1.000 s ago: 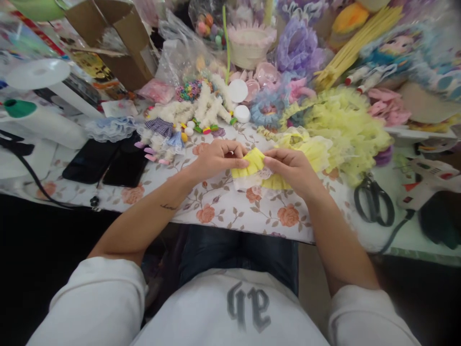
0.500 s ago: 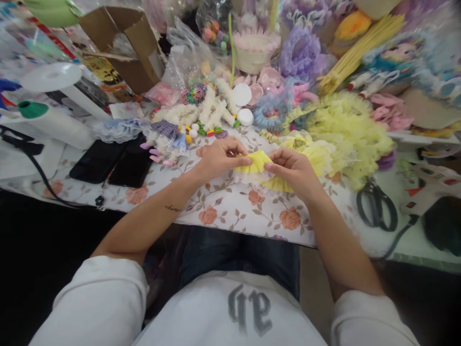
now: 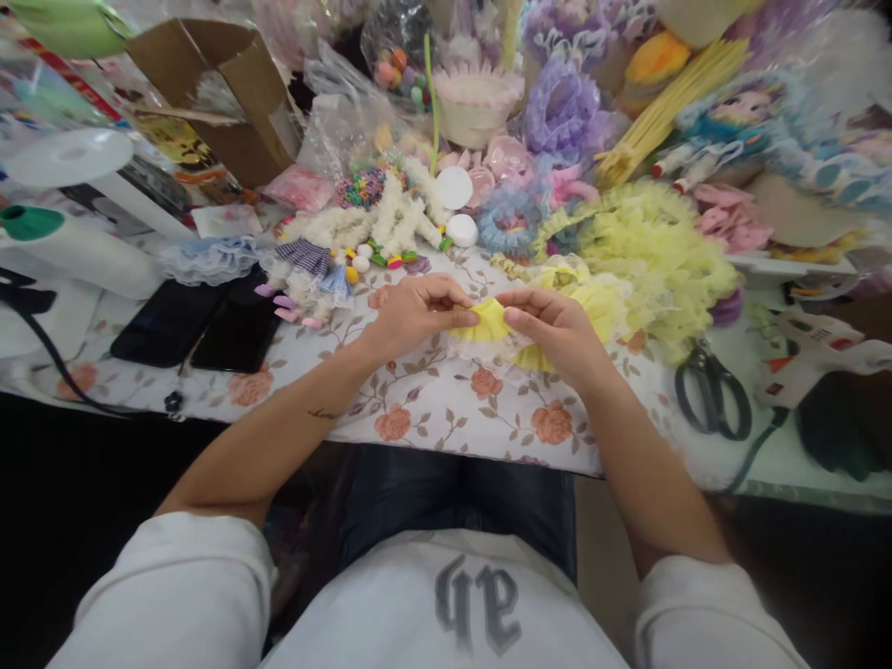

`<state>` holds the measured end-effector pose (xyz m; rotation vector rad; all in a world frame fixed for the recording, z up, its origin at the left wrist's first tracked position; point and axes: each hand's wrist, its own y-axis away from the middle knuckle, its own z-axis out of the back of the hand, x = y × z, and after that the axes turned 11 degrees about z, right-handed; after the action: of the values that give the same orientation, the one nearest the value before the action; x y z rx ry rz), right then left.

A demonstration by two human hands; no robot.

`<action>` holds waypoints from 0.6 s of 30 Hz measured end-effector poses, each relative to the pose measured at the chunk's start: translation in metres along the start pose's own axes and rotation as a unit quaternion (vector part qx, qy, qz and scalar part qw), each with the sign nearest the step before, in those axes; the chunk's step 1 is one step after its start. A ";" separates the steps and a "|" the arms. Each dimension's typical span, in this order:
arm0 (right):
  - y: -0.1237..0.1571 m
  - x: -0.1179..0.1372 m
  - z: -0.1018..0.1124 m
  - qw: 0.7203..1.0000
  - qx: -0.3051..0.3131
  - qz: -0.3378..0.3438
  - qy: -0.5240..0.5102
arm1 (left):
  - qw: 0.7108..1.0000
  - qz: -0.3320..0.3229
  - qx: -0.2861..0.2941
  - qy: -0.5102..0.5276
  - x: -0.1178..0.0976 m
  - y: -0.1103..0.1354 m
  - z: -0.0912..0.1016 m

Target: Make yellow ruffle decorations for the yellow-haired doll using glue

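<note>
Both hands pinch a strip of yellow fabric with white lace trim [image 3: 490,321] just above the flowered tablecloth [image 3: 446,418]. My left hand [image 3: 416,316] is closed on its left end, thumb against fingertips. My right hand [image 3: 554,330] grips it a short way to the right, also between thumb and fingers. Beyond the right hand, more ruffled yellow fabric [image 3: 606,302] lies on the table, with a heap of pale yellow netting [image 3: 655,251] behind it. Whether the held strip joins that fabric is hidden by the right hand.
Black-handled scissors [image 3: 712,390] and a white glue gun [image 3: 812,348] lie at the right. To the left are two dark phones [image 3: 237,325], small doll parts [image 3: 313,269] and a thread cone [image 3: 90,246]. A cardboard box [image 3: 223,93] and a white basket [image 3: 478,102] stand behind.
The whole view has shifted slightly, so the table things appear further left. Both hands keep hold of the yellow fabric, and the right hand's fingers sit a little closer to the left hand.
</note>
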<state>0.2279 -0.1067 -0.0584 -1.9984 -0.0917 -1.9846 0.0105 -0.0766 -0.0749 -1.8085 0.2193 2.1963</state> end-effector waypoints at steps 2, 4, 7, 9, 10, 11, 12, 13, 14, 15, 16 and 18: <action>0.001 -0.001 -0.001 1.000 0.012 -0.003 0.003 | 1.000 -0.020 -0.003 -0.022 0.000 0.000 0.000; 0.001 -0.001 -0.002 1.000 0.022 0.005 0.012 | 0.999 -0.034 -0.003 -0.033 0.000 0.001 0.000; 0.002 -0.001 -0.003 0.998 0.025 0.028 0.040 | 0.998 -0.038 -0.007 -0.041 0.000 0.001 -0.001; 0.003 -0.001 -0.004 0.997 0.017 0.044 0.065 | 0.998 -0.036 -0.009 -0.050 0.000 0.002 -0.001; 0.003 -0.001 -0.005 0.996 0.010 0.053 0.077 | 0.998 -0.036 -0.010 -0.053 0.000 0.002 -0.001; 0.004 -0.001 -0.005 0.994 0.004 0.062 0.087 | 0.998 -0.036 -0.011 -0.055 0.000 0.002 -0.001; 0.004 -0.001 -0.005 0.993 -0.001 0.069 0.095 | 0.998 -0.036 -0.012 -0.058 -0.001 0.002 -0.001; 0.004 -0.001 -0.006 0.992 -0.004 0.075 0.100 | 0.998 -0.034 -0.014 -0.060 -0.001 0.002 -0.001; 0.004 -0.001 -0.006 0.991 -0.008 0.078 0.104 | 0.997 -0.032 -0.014 -0.064 -0.001 0.002 -0.001; 0.004 -0.001 -0.006 0.991 -0.012 0.078 0.107 | 0.997 -0.029 -0.014 -0.067 -0.002 0.002 -0.001; 0.004 0.000 -0.006 0.991 -0.016 0.076 0.107 | 0.997 -0.026 -0.015 -0.070 -0.003 0.002 -0.001; 0.003 0.002 -0.006 0.993 -0.023 0.069 0.097 | 0.997 -0.023 -0.017 -0.071 -0.003 0.002 -0.001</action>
<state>0.2228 -0.1114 -0.0575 -1.7755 0.1355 -2.0951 0.0108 -0.0795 -0.0720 -1.6477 0.1095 2.2982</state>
